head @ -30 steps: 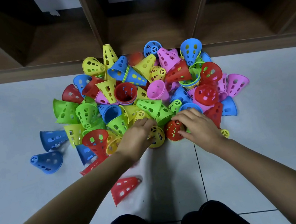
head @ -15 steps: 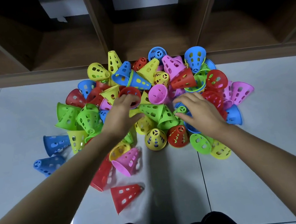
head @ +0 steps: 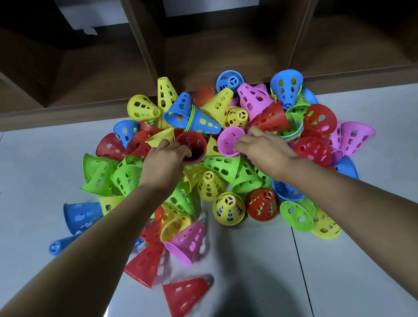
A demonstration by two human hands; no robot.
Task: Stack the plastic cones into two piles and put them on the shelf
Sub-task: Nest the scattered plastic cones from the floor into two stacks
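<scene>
A heap of perforated plastic cones in red, yellow, green, blue and pink lies on the tiled floor in front of a wooden shelf (head: 111,70). My left hand (head: 163,161) reaches into the middle of the heap, its fingers curled over the rim of an upturned red cone (head: 194,144) that sits nested in others. My right hand (head: 262,146) grips the rim of a pink cone (head: 228,140) lying mouth-up beside it. A yellow cone (head: 228,208) and a red cone (head: 261,204) stand upright at the heap's near edge.
Loose cones lie nearer to me: a red one (head: 186,297), another red one (head: 147,265) and a pink one (head: 187,241). Two blue cones (head: 81,217) lie at the left. The shelf has several open compartments divided by wooden panels (head: 137,34).
Both hands moved away from the near edge of the heap and up into its middle. The left hand closed on the red cone's rim, the right on the pink cone.
</scene>
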